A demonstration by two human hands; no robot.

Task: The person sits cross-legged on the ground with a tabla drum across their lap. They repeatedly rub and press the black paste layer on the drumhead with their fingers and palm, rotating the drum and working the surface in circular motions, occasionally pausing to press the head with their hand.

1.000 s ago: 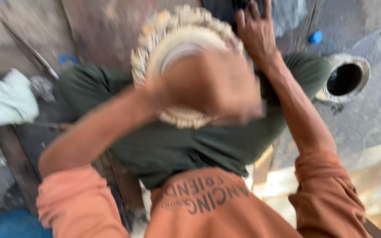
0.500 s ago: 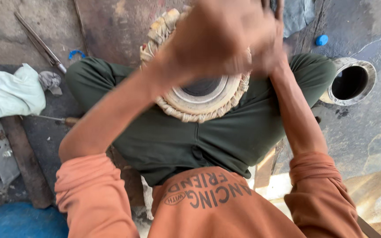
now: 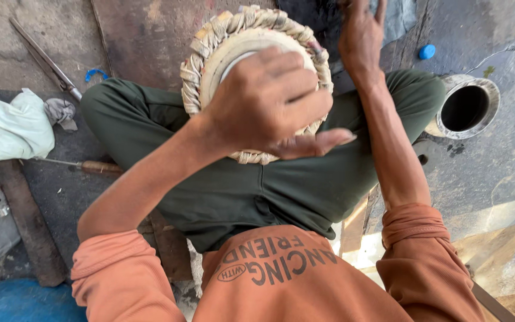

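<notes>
Left hand point(image 3: 269, 104) hovers loosely curled, grasping nothing, just above a round drum head with a braided rim point(image 3: 210, 45) resting on the lap, while the right hand point(image 3: 360, 33) grips its far edge.

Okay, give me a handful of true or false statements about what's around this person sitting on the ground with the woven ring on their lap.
1. The left hand lies over the woven ring. True.
2. The right hand holds the blue cap. False: the cap lies apart on the ground.
3. A round metal opening sits near the right knee. True.
4. The wooden-handled tool is in the left hand. False: it lies on the ground.
5. A pale cloth lies on the person's left. True.
</notes>
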